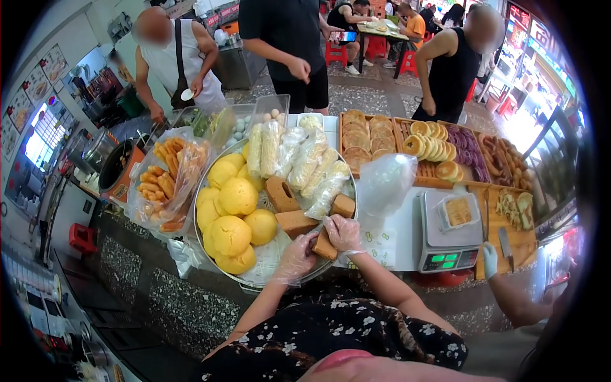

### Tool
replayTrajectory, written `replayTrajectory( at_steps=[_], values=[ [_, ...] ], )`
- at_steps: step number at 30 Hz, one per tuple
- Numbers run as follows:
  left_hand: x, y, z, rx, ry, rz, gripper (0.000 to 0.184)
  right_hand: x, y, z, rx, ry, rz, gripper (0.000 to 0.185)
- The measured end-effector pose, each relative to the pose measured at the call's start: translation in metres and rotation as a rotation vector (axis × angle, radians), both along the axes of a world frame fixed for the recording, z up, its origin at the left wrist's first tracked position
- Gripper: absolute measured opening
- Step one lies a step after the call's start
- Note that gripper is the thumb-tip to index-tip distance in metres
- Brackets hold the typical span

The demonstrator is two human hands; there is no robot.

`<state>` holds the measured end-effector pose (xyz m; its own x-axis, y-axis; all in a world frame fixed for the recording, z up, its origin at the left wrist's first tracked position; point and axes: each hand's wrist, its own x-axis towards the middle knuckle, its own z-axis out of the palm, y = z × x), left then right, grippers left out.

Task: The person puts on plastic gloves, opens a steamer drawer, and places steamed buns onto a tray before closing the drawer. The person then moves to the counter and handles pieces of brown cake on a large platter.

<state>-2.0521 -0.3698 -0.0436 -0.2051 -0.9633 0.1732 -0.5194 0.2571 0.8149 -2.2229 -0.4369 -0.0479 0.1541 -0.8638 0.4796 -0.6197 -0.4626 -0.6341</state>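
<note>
Both my hands wear clear plastic gloves and are at the front right of a large round metal tray (205, 245). My left hand (298, 256) is closed at the left end of a brown cake block (325, 246); a dark spot shows at its fingertips. My right hand (344, 233) has its fingers wrapped over the same block from the right. Beside them lie another brown block (296, 223), a brown piece with a hole (280, 194) and a smaller brown piece (344, 205). Yellow buns (238, 196) fill the tray's left side, and plastic-wrapped rolls (310, 159) its back.
Left of the tray is a bag of fried dough (167, 178). To the right are an inflated plastic bag (383, 184), a scale (450, 229) with a boxed item, and a knife (505, 245). A co-worker's gloved hand (489, 260) is near the board. People stand across the counter.
</note>
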Motion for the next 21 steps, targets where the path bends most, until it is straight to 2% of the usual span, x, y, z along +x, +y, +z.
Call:
replayTrajectory(
  at_steps=[10, 13, 19, 21],
  values=[
    [0.0, -0.003, 0.0, -0.086, -0.013, 0.002, 0.057, 0.0, -0.002, -0.001, -0.075, -0.005, 0.011, 0.022],
    [-0.003, 0.0, -0.003, -0.156, 0.058, 0.005, 0.054, 0.0, 0.0, -0.006, -0.026, 0.028, -0.005, 0.022],
    [-0.002, -0.003, -0.001, -0.089, -0.042, 0.015, 0.05, 0.0, -0.002, 0.001, -0.023, -0.036, 0.007, 0.023],
    [-0.003, 0.0, 0.001, -0.135, -0.005, 0.03, 0.053, 0.0, 0.0, 0.001, 0.017, 0.045, -0.001, 0.021]
  ],
)
